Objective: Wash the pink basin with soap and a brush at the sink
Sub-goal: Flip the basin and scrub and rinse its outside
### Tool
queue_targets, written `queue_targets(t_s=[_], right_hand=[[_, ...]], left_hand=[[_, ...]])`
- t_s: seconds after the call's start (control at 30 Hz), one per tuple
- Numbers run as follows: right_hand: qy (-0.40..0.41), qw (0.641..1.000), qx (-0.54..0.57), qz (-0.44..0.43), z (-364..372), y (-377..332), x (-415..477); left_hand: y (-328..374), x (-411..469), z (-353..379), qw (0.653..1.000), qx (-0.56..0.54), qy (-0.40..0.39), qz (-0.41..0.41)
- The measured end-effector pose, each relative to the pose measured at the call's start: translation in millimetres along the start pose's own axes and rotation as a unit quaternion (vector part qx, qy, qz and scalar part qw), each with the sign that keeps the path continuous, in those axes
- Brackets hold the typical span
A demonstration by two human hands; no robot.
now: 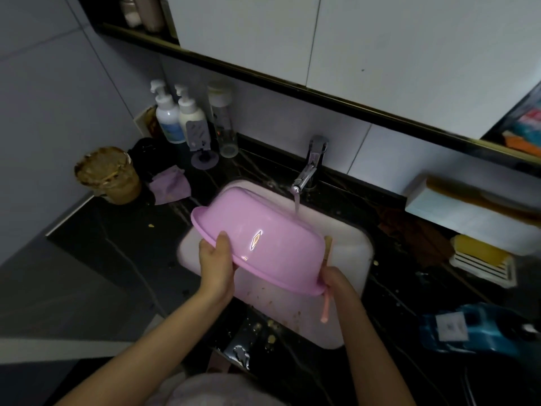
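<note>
The pink basin (257, 238) is upside down and tilted over the white sink (355, 250), its bottom facing me. Water runs from the chrome tap (307, 174) onto the basin's far side. My left hand (216, 262) grips the basin's near left rim, thumb on the outside. My right hand (336, 281) holds the right rim together with a pink-handled brush (325, 306); the brush head pokes up behind the basin, and the handle hangs below my hand.
Pump bottles (178, 118) and a clear bottle stand at the back left of the black counter. A brown-smeared container (108, 174) and a purple cloth (169, 186) lie left of the sink. A yellow soap on a dish (483, 256) and a blue bag (474, 329) lie right.
</note>
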State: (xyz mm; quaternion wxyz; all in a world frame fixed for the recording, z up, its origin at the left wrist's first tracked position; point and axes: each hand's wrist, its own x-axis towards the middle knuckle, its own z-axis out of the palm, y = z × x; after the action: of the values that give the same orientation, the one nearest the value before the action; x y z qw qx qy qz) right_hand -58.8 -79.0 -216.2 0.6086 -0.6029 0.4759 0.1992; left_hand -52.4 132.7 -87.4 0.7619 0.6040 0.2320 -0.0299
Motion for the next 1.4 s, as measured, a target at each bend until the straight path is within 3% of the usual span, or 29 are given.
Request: queue_targets(t_s=[0.27, 0.4, 0.5, 0.6, 0.73, 0.83, 1.2, 1.4], right_hand=[[-0.092, 0.975, 0.198, 0.039, -6, -7, -12], [-0.135, 0.981, 0.131, 0.041, 0, -21, -18], [-0.105, 0.994, 0.036, -0.010, 9, -29, -25], [-0.078, 0.995, -0.003, -0.055, 12, -34, -17], [-0.068, 0.995, -0.014, -0.077, 21, -40, -9], [-0.078, 0.994, -0.015, -0.080, 35, -41, 2], [-0.085, 0.984, 0.157, -0.020, 31, -40, 4], [-0.078, 0.980, 0.181, -0.027, 46, -49, -1]], left_hand=[[20, -23, 35, 0.996, -0.052, -0.003, 0.073], [23, -39, 19, 0.992, -0.053, -0.058, 0.101], [31, -37, -5, 0.990, -0.053, -0.112, 0.061], [52, -24, -25, 0.990, -0.083, -0.110, -0.008], [71, 1, -36, 0.977, -0.156, -0.030, -0.140], [65, 6, -38, 0.961, -0.203, 0.050, -0.180], [44, -2, -36, 0.969, -0.183, 0.158, -0.050], [26, -10, 8, 0.985, -0.116, 0.130, 0.000]])
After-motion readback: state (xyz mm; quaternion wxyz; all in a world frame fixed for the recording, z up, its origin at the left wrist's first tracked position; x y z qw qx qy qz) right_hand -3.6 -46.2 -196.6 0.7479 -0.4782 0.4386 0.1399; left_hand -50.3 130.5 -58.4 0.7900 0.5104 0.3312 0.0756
